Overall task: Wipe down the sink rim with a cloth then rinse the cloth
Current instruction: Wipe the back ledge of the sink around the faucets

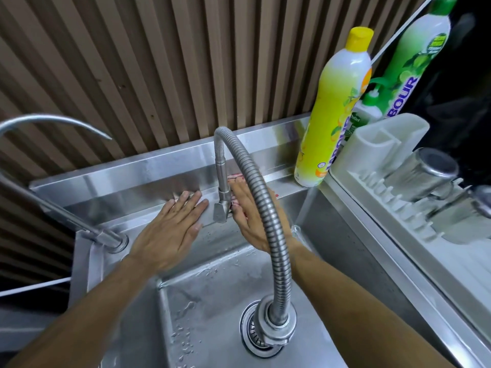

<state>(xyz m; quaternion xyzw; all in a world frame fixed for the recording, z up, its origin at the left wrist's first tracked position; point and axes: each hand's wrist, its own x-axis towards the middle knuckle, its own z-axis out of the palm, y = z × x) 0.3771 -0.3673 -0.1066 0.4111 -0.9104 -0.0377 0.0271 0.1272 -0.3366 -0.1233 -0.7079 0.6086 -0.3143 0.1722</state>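
The steel sink's back rim (pixel 119 208) runs below a raised splash ledge. My left hand (pixel 170 229) lies flat on that rim, fingers apart and holding nothing. My right hand (pixel 248 216) presses down on a pink-and-white cloth (pixel 235 177) on the rim just right of the tap spout. Only small bits of the cloth show past the fingers; the rest is hidden under the hand and behind the flexible steel faucet (pixel 276 235). No water runs from the spout, and droplets lie in the basin (pixel 207 296).
The faucet hose arcs over my right wrist from its base beside the drain (pixel 252 338). A second tap (pixel 53 208) stands at the left. A yellow detergent bottle (pixel 334 110) and a green one (pixel 414 65) stand at the back right, beside a white dish rack (pixel 398 208) holding steel cups.
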